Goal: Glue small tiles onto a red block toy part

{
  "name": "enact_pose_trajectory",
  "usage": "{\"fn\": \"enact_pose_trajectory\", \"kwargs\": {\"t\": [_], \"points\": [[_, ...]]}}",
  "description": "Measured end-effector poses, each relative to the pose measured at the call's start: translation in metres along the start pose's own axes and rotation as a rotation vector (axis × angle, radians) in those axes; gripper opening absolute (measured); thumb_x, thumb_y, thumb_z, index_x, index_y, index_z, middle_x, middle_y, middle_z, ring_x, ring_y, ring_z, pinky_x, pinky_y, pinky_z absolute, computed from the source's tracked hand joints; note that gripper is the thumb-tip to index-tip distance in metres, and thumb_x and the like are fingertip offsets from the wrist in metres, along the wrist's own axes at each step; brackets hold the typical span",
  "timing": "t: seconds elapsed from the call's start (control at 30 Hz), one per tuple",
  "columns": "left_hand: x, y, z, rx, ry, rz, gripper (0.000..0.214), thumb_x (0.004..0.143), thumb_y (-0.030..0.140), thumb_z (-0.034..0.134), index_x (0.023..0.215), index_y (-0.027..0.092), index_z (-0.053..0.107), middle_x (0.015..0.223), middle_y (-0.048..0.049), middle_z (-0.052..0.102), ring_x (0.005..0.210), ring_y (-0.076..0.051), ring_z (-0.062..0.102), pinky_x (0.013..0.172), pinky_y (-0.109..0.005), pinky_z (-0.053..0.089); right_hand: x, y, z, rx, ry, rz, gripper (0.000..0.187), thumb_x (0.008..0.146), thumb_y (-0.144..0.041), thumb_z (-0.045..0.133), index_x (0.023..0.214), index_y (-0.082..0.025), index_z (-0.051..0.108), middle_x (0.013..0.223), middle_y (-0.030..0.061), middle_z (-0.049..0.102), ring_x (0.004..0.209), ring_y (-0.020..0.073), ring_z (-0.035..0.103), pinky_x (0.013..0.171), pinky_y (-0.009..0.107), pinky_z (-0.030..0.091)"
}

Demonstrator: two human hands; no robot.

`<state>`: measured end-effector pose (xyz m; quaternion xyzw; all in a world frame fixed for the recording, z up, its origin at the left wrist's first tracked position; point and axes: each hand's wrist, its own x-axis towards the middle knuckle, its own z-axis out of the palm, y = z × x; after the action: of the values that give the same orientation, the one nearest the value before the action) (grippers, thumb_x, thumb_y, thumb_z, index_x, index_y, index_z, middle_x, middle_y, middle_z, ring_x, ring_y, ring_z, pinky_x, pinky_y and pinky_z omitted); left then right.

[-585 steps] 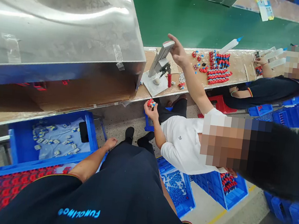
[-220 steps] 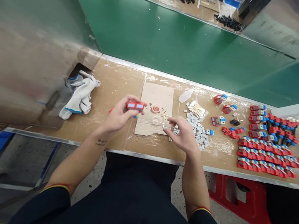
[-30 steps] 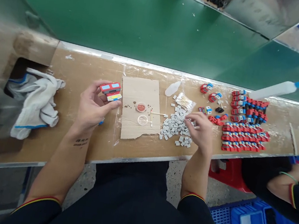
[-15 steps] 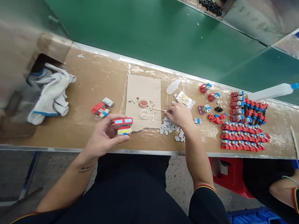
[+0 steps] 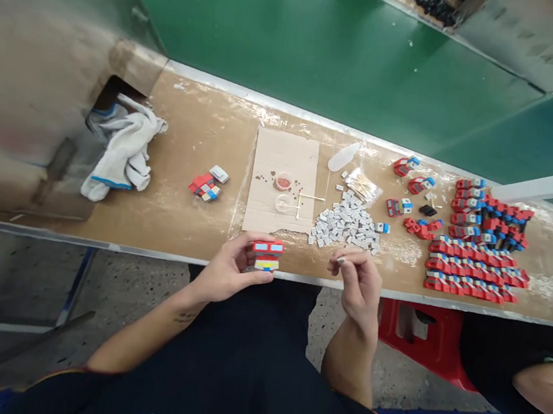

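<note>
My left hand (image 5: 229,270) grips a small red toy block with blue, yellow and white panels (image 5: 266,255), held just over the bench's front edge. My right hand (image 5: 358,279) is pinched on a tiny grey piece (image 5: 341,260) close to the right of the toy. Just behind my hands lies a heap of small grey pieces (image 5: 348,221). A cardboard sheet (image 5: 281,182) carries two small round caps, one with red liquid (image 5: 284,181), and a thin stick (image 5: 310,197).
Rows of finished red and blue toys (image 5: 478,248) fill the right of the brown bench (image 5: 186,156). White gloves (image 5: 125,148) lie at the left, loose toy parts (image 5: 207,185) nearby. A squeeze bottle (image 5: 545,188) and green conveyor (image 5: 326,45) lie behind. Another person's arm (image 5: 543,391) is lower right.
My right hand left the grey heap and came back toward me with a pinched piece. My left hand moved the toy right, closer to it. The camera shifted.
</note>
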<state>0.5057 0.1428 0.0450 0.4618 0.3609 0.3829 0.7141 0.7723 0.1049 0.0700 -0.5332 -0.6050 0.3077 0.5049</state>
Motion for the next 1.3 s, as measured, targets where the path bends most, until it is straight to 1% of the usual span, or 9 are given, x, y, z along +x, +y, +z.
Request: {"fn": "enact_pose_trajectory", "kwargs": {"t": [0.13,0.27,0.37,0.5,0.67,0.8,1.03,1.17,1.3], "points": [[0.005,-0.009,0.015,-0.015,-0.096,-0.028,0.050,0.079,0.036,0.095,0.121,0.025,0.072,0.118,-0.0084,0.079,0.101,-0.023,0.080,0.090,-0.033,0.069,-0.031,-0.004,0.025,0.232,0.072,0.109,0.017,0.097,-0.027,0.079,0.087,-0.024,0.065,0.083,0.0004,0.077,0.060,0.0131,0.071,0.050,0.023,0.056],[0.003,-0.011,0.021,-0.046,-0.133,-0.017,0.045,0.085,0.034,0.090,0.125,0.025,0.072,0.118,-0.0094,0.079,0.102,-0.023,0.081,0.091,-0.033,0.069,-0.038,0.001,0.034,0.304,0.173,0.168,0.015,0.093,-0.038,0.085,0.099,-0.027,0.076,0.082,0.0007,0.079,0.061,0.0152,0.073,0.050,0.025,0.059],[0.000,-0.012,0.023,-0.051,-0.115,-0.009,0.043,0.086,0.032,0.090,0.126,0.027,0.073,0.117,-0.0083,0.081,0.107,-0.025,0.081,0.097,-0.036,0.069,-0.040,0.006,0.041,0.346,0.189,0.214,0.020,0.091,-0.046,0.086,0.091,-0.027,0.078,0.082,0.0028,0.078,0.067,0.0178,0.074,0.054,0.029,0.062],[-0.001,-0.017,0.025,-0.046,-0.050,0.004,0.045,0.085,0.031,0.092,0.126,0.030,0.074,0.124,-0.0075,0.081,0.111,-0.025,0.082,0.099,-0.037,0.070,-0.041,0.009,0.054,0.440,0.231,0.230,0.023,0.086,-0.047,0.090,0.084,-0.028,0.077,0.090,0.0031,0.077,0.082,0.0181,0.075,0.068,0.030,0.063],[-0.003,-0.022,0.025,-0.003,-0.013,-0.013,0.048,0.085,0.037,0.092,0.128,0.027,0.073,0.125,-0.0090,0.082,0.110,-0.026,0.082,0.101,-0.040,0.070,-0.042,0.012,0.065,0.468,0.215,0.264,0.029,0.085,-0.052,0.089,0.081,-0.028,0.073,0.078,0.0016,0.069,0.072,0.0178,0.067,0.061,0.031,0.059],[-0.003,-0.022,0.026,0.007,0.008,-0.001,0.050,0.086,0.039,0.091,0.131,0.026,0.072,0.132,-0.0108,0.079,0.115,-0.028,0.081,0.104,-0.042,0.069,-0.044,0.011,0.068,0.482,0.187,0.344,0.031,0.085,-0.052,0.089,0.084,-0.026,0.073,0.079,0.0014,0.072,0.066,0.0162,0.066,0.060,0.030,0.059],[-0.001,-0.019,0.025,-0.030,-0.035,0.032,0.040,0.093,0.031,0.083,0.132,0.030,0.073,0.132,-0.0073,0.079,0.115,-0.022,0.080,0.101,-0.030,0.067,-0.041,0.002,0.063,0.352,0.126,0.200,0.014,0.097,-0.038,0.077,0.091,-0.027,0.073,0.087,0.0030,0.070,0.080,0.0181,0.072,0.068,0.031,0.062],[-0.001,-0.019,0.023,0.000,-0.047,-0.034,0.044,0.094,0.037,0.081,0.135,0.025,0.069,0.126,-0.0110,0.079,0.110,-0.024,0.080,0.096,-0.034,0.068,-0.038,-0.002,0.060,0.383,0.069,0.208,0.012,0.101,-0.036,0.070,0.096,-0.026,0.068,0.092,0.0031,0.066,0.078,0.0176,0.074,0.060,0.030,0.063],[-0.002,-0.020,0.021,0.044,-0.045,-0.052,0.046,0.093,0.038,0.081,0.135,0.025,0.068,0.126,-0.0115,0.077,0.106,-0.024,0.079,0.090,-0.033,0.068,-0.035,-0.003,0.055,0.254,0.051,0.159,0.009,0.103,-0.030,0.067,0.101,-0.026,0.074,0.095,0.0039,0.067,0.071,0.0144,0.069,0.056,0.028,0.058]]}}
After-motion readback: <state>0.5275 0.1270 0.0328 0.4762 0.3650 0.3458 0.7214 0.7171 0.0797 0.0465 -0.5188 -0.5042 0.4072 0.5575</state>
